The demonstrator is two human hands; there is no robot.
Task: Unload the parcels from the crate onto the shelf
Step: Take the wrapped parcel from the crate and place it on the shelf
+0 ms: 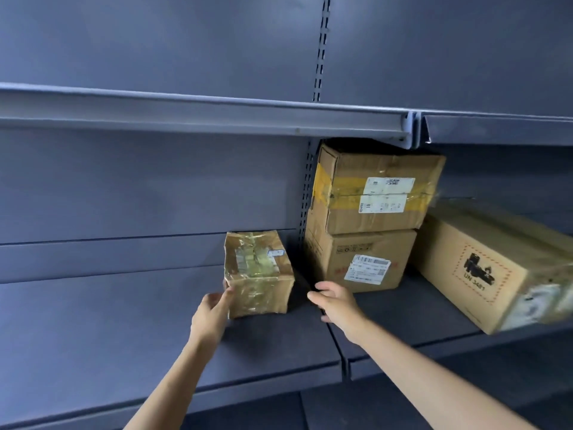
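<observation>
Four brown cardboard parcels (pixel 366 187) sit on the grey metal shelf (pixel 124 330); the crate is out of view. My left hand (pixel 210 315) touches the small tape-wrapped box (pixel 259 274) with straight fingers, and my right hand (pixel 336 301) hovers relaxed, holding nothing.

Both bare forearms reach forward, left hand (pixel 212 308) and right hand (pixel 336 301) with fingers relaxed.

A stockroom or shop backroom — grey metal shelving (pixel 124 321) on slotted uprights (pixel 321 48) holds labelled cardboard parcels (pixel 366 262).
</observation>
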